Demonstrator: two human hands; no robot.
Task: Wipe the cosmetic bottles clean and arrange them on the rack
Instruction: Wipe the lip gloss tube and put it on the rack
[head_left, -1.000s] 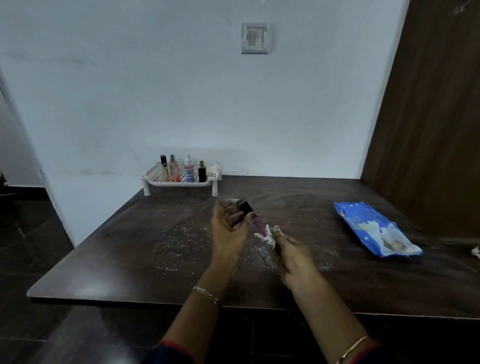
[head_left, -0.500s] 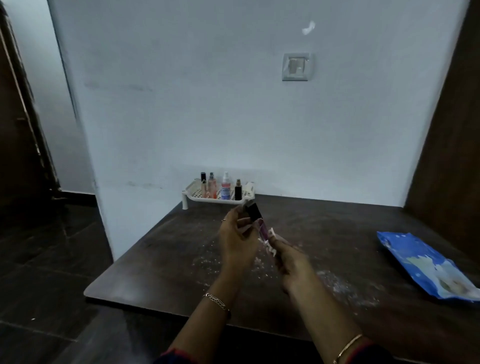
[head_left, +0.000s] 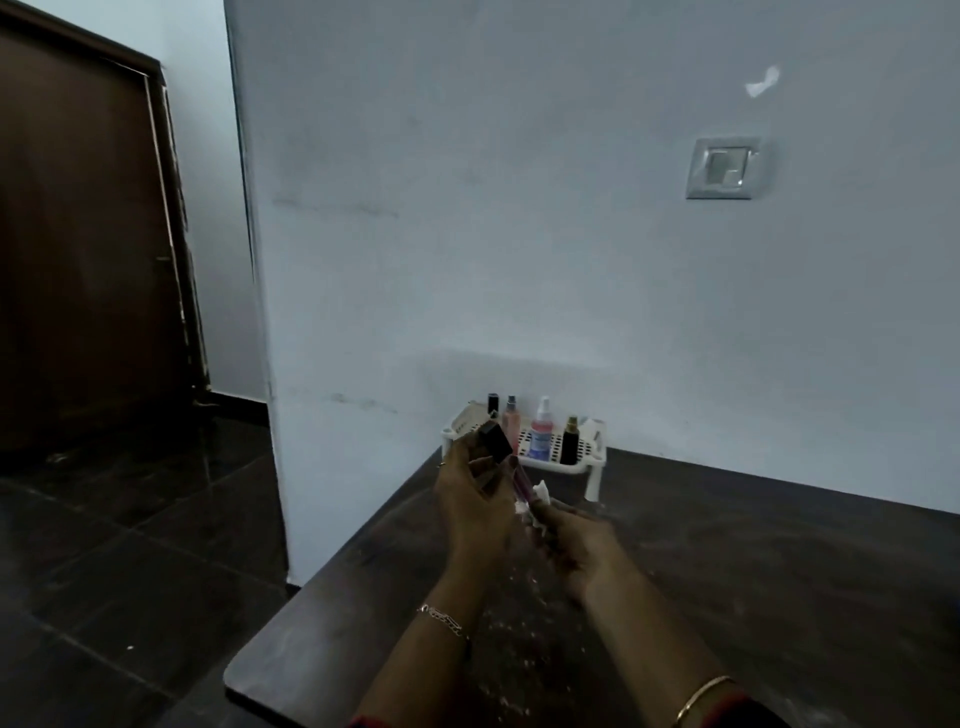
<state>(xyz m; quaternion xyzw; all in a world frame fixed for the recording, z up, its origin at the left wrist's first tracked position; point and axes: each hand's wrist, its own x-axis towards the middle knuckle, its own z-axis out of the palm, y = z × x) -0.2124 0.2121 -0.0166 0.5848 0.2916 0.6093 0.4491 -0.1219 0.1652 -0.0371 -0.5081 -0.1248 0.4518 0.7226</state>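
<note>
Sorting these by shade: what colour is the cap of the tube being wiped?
Black: a square black cap on the slim pink tube, seen in the head view.

The left hand (head_left: 475, 501) is covering the middle of the tube (head_left: 521, 480), and the right hand (head_left: 576, 543) is hiding its lower end along with most of the wipe (head_left: 537, 493). At 12 o'clock from the hands, the cap (head_left: 493, 441) is masking the foot of one bottle (head_left: 492, 404) on the rack (head_left: 587, 462); labels are blurring beyond reading. Both forearms are running off at 6 o'clock, and the door (head_left: 88, 249) at 9 o'clock.
</note>
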